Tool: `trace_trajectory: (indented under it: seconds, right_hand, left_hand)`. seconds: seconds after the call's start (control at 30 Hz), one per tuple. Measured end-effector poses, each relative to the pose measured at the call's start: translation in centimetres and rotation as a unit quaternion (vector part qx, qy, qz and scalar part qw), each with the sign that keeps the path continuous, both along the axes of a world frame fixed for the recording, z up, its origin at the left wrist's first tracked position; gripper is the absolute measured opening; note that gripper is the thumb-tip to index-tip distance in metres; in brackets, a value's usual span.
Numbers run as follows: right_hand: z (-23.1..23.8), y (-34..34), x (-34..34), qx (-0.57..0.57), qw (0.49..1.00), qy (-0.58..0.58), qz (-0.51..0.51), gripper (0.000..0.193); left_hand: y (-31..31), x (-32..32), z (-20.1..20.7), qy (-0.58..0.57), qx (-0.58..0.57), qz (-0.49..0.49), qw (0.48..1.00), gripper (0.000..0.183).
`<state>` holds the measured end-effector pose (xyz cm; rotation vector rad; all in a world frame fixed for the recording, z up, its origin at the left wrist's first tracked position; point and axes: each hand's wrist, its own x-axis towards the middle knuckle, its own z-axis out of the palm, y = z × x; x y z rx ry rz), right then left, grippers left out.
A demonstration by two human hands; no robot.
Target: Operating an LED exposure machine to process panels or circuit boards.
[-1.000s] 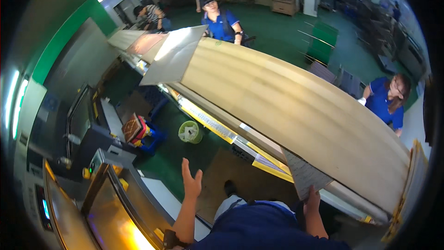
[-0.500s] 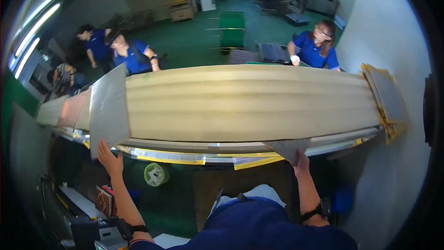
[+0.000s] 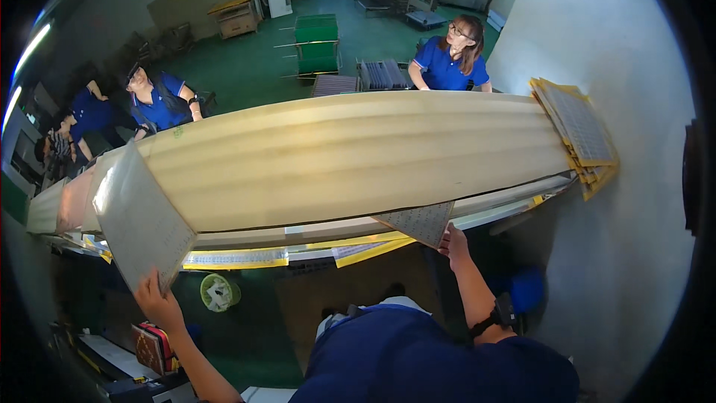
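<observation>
Speckled panel (image 3: 420,222) is hidden under tan sheet (image 3: 335,157) beyond its near corner; marks on grey plate (image 3: 142,216) are too faint to read; lower edge cuts off dark equipment (image 3: 138,390).

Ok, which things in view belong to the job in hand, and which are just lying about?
Seemingly in the job:
left sheet, left hand at its lower end
right sheet, right hand at its edge
tabletop, partly beneath the left sheet

Seemingly just about:
bin, on the floor
green rack, beyond the tabletop
wooden cabinet, farther back
</observation>
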<state>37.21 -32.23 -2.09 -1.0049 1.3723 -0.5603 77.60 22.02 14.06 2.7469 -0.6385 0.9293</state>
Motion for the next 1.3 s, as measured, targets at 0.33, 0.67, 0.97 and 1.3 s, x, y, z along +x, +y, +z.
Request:
trace_trajectory:
  seconds: [0.33, 0.67, 0.97, 1.3]
  right_hand:
    - [8.0, 7.0, 5.2, 0.009, 0.911, -0.182, 0.369, 0.032]
    - [12.7, 12.0, 12.5, 0.245, 0.729, -0.307, 0.56, 0.059]
    - [10.8, 13.1, 9.9, 0.338, 0.574, -0.226, 0.71, 0.068]
    - [2.9, 39.6, 10.7, 0.107, 0.392, -0.061, 0.912, 0.028]
  left_hand:
    - [-5.9, -11.4, 4.0, 0.012, -0.078, -0.107, 0.991, 0.032]
    - [-16.2, -27.2, 5.6, 0.223, -0.052, -0.125, 0.965, 0.053]
    - [-5.2, -38.9, 0.4, 0.252, -0.768, 0.098, 0.58, 0.047]
    - [5.7, -55.8, -11.3, 0.001, -0.804, 0.274, 0.528, 0.031]
